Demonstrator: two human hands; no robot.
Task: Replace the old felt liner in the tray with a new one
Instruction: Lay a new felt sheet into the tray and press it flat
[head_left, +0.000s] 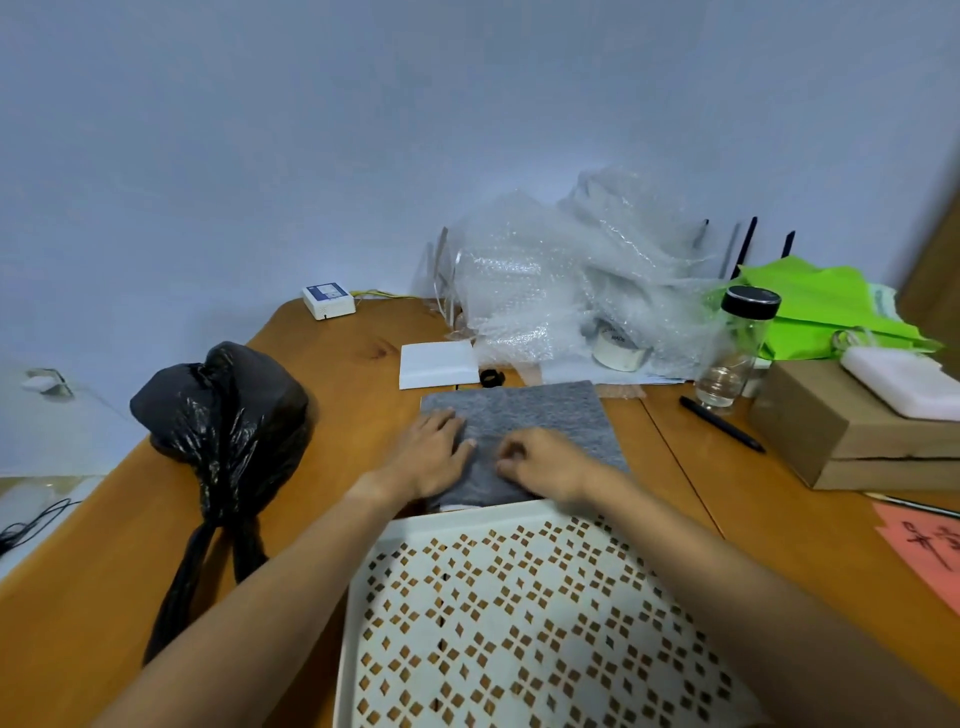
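A white tray with a diamond cut-out floor lies at the near edge of the wooden table, with no liner in it. Just beyond its far rim a grey felt sheet lies flat on the table. My left hand rests palm down on the felt's left part, fingers spread. My right hand sits on the felt's near middle with fingers curled, pinching at the felt surface. Both forearms cross over the tray and hide parts of its rim.
A tied black plastic bag sits left of the felt. Bubble wrap, a tape roll and white paper lie behind. A glass bottle, black pen, cardboard box and green bag stand right.
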